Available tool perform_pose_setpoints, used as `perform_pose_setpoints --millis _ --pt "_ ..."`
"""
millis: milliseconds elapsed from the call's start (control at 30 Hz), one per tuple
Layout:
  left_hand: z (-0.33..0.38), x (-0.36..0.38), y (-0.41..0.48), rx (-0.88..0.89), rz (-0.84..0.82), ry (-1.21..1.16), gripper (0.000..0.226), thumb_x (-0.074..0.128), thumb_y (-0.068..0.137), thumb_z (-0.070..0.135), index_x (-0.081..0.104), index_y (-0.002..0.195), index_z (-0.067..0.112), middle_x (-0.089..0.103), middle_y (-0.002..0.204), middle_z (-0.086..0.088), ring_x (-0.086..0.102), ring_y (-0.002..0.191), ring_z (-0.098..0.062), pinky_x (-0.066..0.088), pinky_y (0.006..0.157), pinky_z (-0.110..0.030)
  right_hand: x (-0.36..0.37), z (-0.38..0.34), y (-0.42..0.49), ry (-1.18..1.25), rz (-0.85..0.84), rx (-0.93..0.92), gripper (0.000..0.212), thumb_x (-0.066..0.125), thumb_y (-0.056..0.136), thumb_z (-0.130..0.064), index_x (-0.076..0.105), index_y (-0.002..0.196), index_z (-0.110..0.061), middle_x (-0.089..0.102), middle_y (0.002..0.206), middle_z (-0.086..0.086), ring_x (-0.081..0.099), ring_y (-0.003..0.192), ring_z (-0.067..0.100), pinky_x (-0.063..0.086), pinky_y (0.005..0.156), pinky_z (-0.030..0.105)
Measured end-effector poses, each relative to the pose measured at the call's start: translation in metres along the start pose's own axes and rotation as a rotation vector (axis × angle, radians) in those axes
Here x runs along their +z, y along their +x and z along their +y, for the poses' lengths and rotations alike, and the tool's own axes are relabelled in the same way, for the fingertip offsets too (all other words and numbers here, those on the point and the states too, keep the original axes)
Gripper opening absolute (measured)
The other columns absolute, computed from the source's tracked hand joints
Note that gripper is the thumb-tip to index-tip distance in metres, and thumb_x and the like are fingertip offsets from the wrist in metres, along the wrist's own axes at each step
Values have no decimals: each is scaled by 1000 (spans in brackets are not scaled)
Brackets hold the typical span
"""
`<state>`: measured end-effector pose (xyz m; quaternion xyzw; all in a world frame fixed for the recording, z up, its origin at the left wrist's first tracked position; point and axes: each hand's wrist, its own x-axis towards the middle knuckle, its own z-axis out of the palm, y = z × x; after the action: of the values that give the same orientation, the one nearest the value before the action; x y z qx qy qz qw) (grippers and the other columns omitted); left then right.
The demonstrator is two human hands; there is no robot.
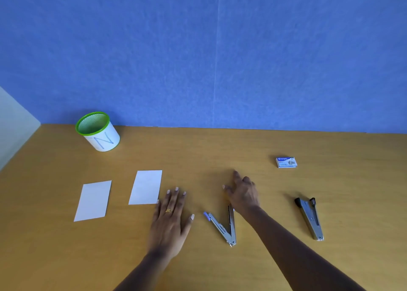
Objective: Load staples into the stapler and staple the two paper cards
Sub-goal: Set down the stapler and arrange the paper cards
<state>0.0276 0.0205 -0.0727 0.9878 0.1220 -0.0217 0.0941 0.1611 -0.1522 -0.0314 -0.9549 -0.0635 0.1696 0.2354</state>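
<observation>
Two white paper cards lie flat on the wooden table: one card (93,200) at the left, the other card (145,187) just right of it. My left hand (170,220) rests flat on the table, fingers straight, its little finger at the second card's corner. A metal stapler (226,227) with a blue tip lies spread open in a V at the centre. My right hand (242,192) hovers over its upper arm with fingers loosely spread, holding nothing. A small blue staple box (286,162) sits further back on the right.
A second metal stapler (310,218) with black ends lies closed at the right. A white pen cup (98,131) with a green mesh rim stands at the back left. A blue wall (220,59) backs the table (220,150).
</observation>
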Motion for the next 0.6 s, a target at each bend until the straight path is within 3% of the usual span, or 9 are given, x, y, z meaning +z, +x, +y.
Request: perform_pose_setpoints --millis 267,433,600 --pt "-1 1 -1 16 31 2 65 12 96 56 39 141 16 39 148 -3 24 139 -16 8 113 -30 6 -28 15 -261 -64 -133 70 39 92 -53 6 148 -28 33 136 9 35 122 25 43 93 37" --pt "0 0 -1 25 38 -1 65 12 96 55 40 140 16 41 147 -4 26 138 -17 9 113 -31 6 -33 16 -382 -191 -378 67 40 90 -56 8 146 -38 29 138 11 34 124 27 42 95 41" --pt "-1 1 -3 10 29 7 63 11 96 55 36 141 19 39 148 -2 25 138 -16 8 113 -30 -3 -19 22 -327 -324 -468 65 50 86 -56 19 142 -47 31 134 6 31 125 23 37 101 37"
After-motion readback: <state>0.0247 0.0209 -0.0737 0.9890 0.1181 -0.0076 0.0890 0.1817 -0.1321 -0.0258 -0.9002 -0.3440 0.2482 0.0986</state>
